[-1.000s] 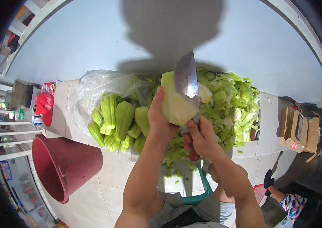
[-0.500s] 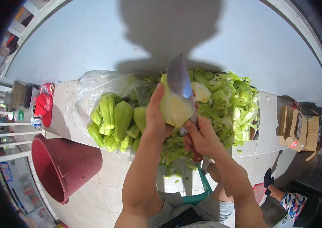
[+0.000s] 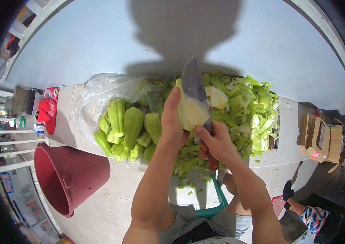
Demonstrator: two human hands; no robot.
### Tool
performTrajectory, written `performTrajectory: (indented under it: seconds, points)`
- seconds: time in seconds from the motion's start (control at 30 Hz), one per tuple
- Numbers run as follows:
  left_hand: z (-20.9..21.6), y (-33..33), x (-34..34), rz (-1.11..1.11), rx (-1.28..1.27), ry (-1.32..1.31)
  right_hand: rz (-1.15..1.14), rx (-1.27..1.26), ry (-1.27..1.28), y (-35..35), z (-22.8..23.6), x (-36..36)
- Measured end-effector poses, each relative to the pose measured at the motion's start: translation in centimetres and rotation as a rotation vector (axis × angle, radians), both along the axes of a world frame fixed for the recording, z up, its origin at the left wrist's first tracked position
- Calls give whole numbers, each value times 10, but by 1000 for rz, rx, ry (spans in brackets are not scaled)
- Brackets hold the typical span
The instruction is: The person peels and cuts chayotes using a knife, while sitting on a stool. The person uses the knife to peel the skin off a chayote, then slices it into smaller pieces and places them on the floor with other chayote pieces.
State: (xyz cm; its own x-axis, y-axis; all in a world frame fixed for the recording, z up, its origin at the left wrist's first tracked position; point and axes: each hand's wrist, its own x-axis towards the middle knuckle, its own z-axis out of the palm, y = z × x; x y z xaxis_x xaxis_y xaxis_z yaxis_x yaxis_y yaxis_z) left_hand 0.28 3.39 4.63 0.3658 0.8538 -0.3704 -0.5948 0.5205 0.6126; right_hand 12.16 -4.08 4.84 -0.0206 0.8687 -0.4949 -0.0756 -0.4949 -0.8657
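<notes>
My left hand [image 3: 173,120] is wrapped round a partly peeled pale green fruit [image 3: 191,115], its thumb along the side and other fingers hidden beneath. The fruit's kind is hard to tell, perhaps green papaya or chayote. In my right hand [image 3: 217,142] is a large knife [image 3: 194,83] with a reddish handle. Its broad dark blade lies along the fruit's right side, tip pointing away from me. My right thumb rests by the fruit's near end. Whole ridged green fruits [image 3: 133,128] lie at left, partly on clear plastic [image 3: 95,95]. Beyond my right hand, peelings [image 3: 249,114] form a heap.
A dark red bucket [image 3: 89,166] lies tipped on the tiled floor at left. The pale wall [image 3: 79,44] rises behind the heap. Opened cardboard boxes [image 3: 321,138] stand at right, and another person's leg [image 3: 296,207] shows lower right. A green stool [image 3: 221,199] is below me.
The fruit and my left hand have shifted slightly to the right. The knife blade has turned a little and looks darker.
</notes>
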Motion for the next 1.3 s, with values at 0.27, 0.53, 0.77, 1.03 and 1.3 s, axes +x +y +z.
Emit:
performTrajectory:
  seconds: [0.27,0.53,0.77,1.03,1.3]
  points:
    - [-16,0,2,154,78,112,7,33,-88,2,2,-1]
    - [4,-5,12,347,268,518,24,81,-200,5,9,-1]
    - [2,-3,5,337,476,745,50,139,-321,5,-10,0]
    - [0,-5,6,390,563,983,25,358,-437,6,-16,-4]
    - [3,-4,5,385,670,1099,34,344,-554,6,-17,-1]
